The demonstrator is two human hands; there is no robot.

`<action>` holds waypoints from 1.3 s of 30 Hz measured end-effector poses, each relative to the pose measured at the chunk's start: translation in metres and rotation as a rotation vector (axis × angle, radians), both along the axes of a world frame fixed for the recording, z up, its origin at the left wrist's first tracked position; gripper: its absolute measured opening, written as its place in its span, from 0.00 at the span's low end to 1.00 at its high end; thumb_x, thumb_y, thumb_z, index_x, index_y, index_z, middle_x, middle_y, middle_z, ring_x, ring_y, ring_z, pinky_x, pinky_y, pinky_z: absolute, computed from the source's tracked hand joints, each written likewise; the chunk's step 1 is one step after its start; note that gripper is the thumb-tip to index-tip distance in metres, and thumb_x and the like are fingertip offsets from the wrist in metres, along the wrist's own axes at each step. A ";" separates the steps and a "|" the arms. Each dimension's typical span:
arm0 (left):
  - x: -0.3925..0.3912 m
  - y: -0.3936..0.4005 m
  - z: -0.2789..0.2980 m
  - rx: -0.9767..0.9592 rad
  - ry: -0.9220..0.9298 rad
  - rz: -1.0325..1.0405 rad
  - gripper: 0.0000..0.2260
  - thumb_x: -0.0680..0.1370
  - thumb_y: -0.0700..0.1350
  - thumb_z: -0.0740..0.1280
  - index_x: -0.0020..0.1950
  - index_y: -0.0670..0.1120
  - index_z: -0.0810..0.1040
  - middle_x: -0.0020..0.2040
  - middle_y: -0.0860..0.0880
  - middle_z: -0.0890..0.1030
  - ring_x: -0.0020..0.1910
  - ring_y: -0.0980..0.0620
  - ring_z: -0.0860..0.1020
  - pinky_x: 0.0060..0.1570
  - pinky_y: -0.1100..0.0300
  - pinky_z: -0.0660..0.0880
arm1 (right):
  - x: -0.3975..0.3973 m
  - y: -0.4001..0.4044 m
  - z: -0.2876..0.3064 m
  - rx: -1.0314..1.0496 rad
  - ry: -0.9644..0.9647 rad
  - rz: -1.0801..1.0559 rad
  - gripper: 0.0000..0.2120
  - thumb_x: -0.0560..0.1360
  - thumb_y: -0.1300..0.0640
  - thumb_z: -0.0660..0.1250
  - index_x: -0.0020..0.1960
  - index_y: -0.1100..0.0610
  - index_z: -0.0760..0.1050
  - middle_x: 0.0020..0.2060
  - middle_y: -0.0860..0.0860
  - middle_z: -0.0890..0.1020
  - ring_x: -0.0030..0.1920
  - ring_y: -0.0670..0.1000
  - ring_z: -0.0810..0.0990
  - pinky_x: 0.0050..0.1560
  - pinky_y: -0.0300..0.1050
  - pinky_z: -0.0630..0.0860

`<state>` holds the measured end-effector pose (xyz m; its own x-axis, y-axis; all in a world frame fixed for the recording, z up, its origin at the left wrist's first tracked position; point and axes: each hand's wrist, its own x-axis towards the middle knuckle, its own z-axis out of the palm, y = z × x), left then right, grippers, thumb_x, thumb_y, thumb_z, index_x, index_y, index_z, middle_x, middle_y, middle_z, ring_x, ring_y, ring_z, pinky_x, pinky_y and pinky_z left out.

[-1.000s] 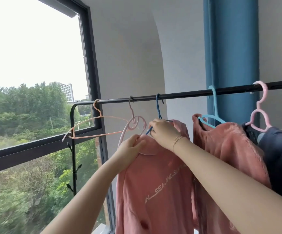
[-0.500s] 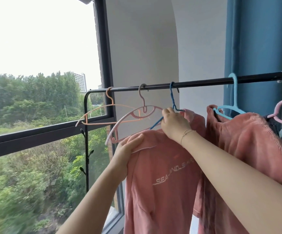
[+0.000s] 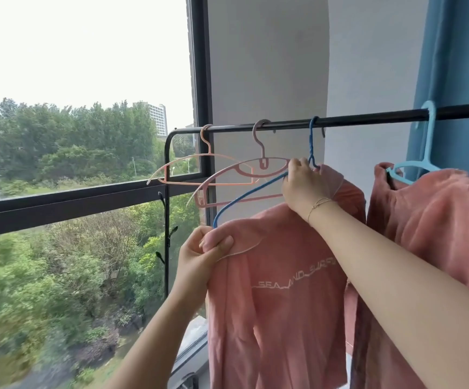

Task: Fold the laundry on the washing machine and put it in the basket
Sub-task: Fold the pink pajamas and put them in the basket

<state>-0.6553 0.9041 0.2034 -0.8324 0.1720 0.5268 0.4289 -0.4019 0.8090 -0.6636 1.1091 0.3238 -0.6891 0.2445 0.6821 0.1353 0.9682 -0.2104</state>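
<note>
Since a moment ago the left hand (image 3: 199, 255) has dragged the pink shirt's (image 3: 278, 299) shoulder down off the blue hanger (image 3: 244, 196), pinching the cloth. Right hand (image 3: 303, 186) grips the hanger's neck. White lettering crosses the shirt's chest. Farther back, four hangers hook the black rail (image 3: 368, 119); a second pink garment (image 3: 435, 220) hangs right.

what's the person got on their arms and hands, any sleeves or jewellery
Both forearms are bare, with no sleeves in view. The right hand has a thin gold-coloured chain bracelet at the wrist. The left hand shows no gloves, rings or watch that can be made out.
</note>
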 end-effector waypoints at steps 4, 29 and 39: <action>0.007 -0.004 -0.019 -0.092 -0.011 -0.003 0.09 0.70 0.45 0.74 0.41 0.42 0.75 0.36 0.47 0.76 0.39 0.52 0.75 0.39 0.62 0.73 | 0.000 -0.009 0.002 -0.057 0.029 0.025 0.15 0.82 0.58 0.51 0.64 0.63 0.66 0.64 0.59 0.70 0.60 0.62 0.72 0.54 0.50 0.68; 0.020 0.031 -0.056 -0.242 -0.199 -0.025 0.11 0.72 0.36 0.71 0.48 0.33 0.73 0.40 0.42 0.75 0.41 0.48 0.73 0.41 0.55 0.69 | 0.069 -0.018 -0.178 -0.842 0.219 0.437 0.15 0.75 0.66 0.57 0.55 0.53 0.76 0.54 0.45 0.79 0.47 0.41 0.77 0.47 0.30 0.71; 0.048 -0.066 -0.072 -0.145 -0.278 -0.041 0.13 0.71 0.39 0.72 0.52 0.34 0.76 0.40 0.43 0.77 0.40 0.51 0.76 0.37 0.66 0.73 | 0.090 -0.089 -0.275 -1.282 -0.052 0.525 0.18 0.72 0.68 0.57 0.49 0.51 0.80 0.47 0.45 0.82 0.51 0.46 0.79 0.48 0.37 0.75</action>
